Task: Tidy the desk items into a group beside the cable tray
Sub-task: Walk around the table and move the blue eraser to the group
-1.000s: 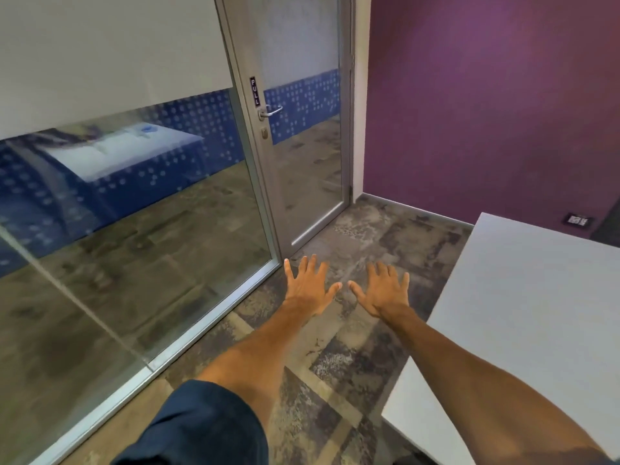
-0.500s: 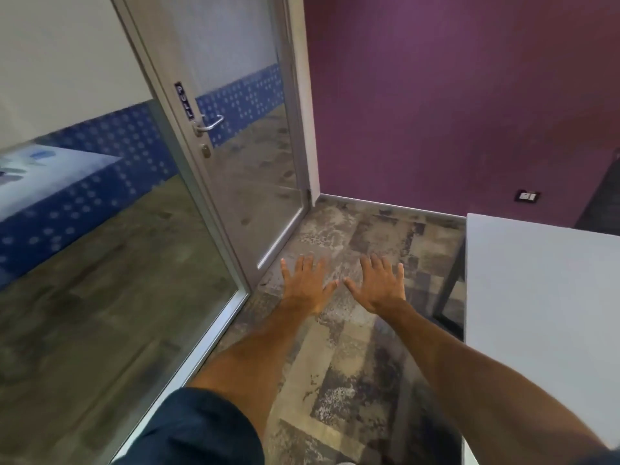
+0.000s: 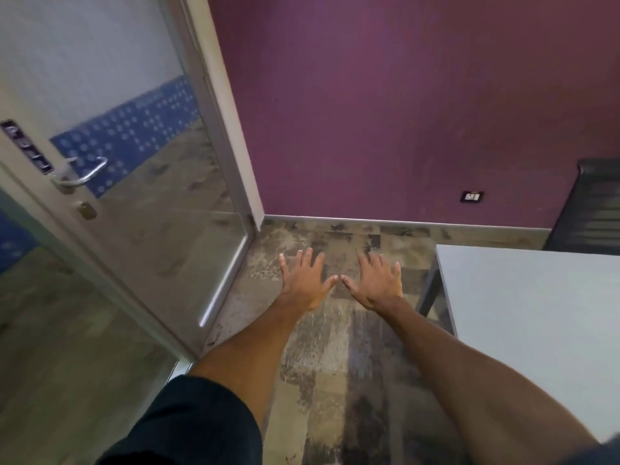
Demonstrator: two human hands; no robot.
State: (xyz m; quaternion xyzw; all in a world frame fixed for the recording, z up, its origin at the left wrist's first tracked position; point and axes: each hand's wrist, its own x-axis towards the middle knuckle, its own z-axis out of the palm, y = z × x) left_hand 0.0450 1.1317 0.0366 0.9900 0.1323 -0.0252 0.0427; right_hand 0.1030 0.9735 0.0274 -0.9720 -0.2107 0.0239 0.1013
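My left hand (image 3: 307,280) and my right hand (image 3: 377,283) are stretched out side by side, palms down and fingers spread, over the patterned carpet. Their thumb tips nearly touch. Neither hand holds anything. A corner of the grey desk (image 3: 523,307) shows at the right, beside my right forearm. No desk items and no cable tray are in view.
A glass door (image 3: 141,203) with a metal handle (image 3: 82,177) stands at the left in its frame. A purple wall (image 3: 385,112) with a socket plate (image 3: 471,196) closes the far side. A dark chair (image 3: 593,216) stands behind the desk at the far right.
The view has swung to the right: the glass door has slid toward the left edge, and more of the purple wall and the dark chair have come into sight. Both hands stay spread.
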